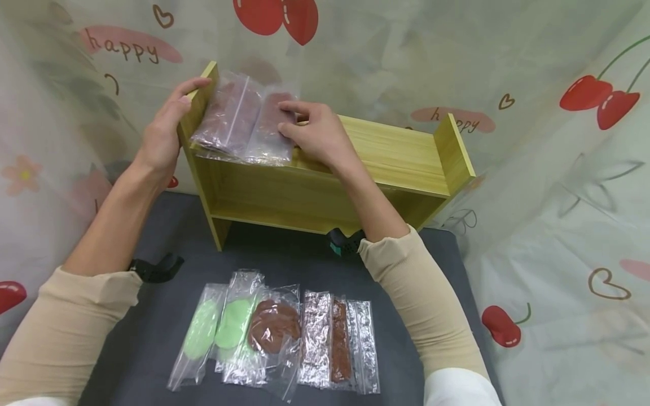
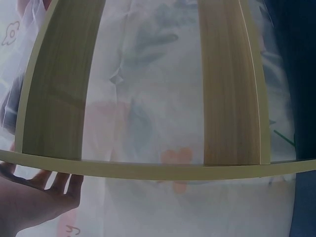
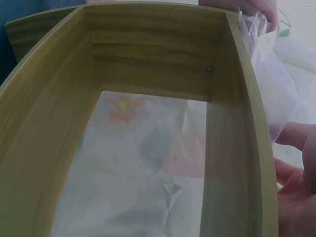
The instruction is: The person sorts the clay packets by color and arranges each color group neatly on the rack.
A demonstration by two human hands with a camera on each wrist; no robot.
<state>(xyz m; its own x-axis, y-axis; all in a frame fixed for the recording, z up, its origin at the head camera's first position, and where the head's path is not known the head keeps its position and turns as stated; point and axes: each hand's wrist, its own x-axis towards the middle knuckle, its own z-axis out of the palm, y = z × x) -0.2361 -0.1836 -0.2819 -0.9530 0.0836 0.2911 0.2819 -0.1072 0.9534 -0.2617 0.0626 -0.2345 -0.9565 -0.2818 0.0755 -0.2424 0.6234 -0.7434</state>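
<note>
My left hand [image 1: 163, 127] rests against the left side panel [image 1: 199, 107] of a light wooden two-tier shelf, one finger reaching over its top edge. In the left wrist view, its fingertips touch the panel's outer face. Two clear zip bags with reddish-brown contents stand at the left end of the upper tier: a left bag [image 1: 228, 118] leaning by the panel and a right bag [image 1: 269, 132] beside it. My right hand [image 1: 322, 129] touches the right bag's front with thumb and index fingertips apart. In the right wrist view, the bag [image 3: 274, 84] overhangs the board's edge near the fingers.
On the dark tabletop [image 1: 142, 338] in front lie bags with green discs [image 1: 235, 324], a bag with a brown disc [image 1: 274, 327], and narrow bags with brown strips [image 1: 340, 344]. The shelf's right side panel [image 1: 453, 155] stands near the printed curtain [image 1: 538, 197].
</note>
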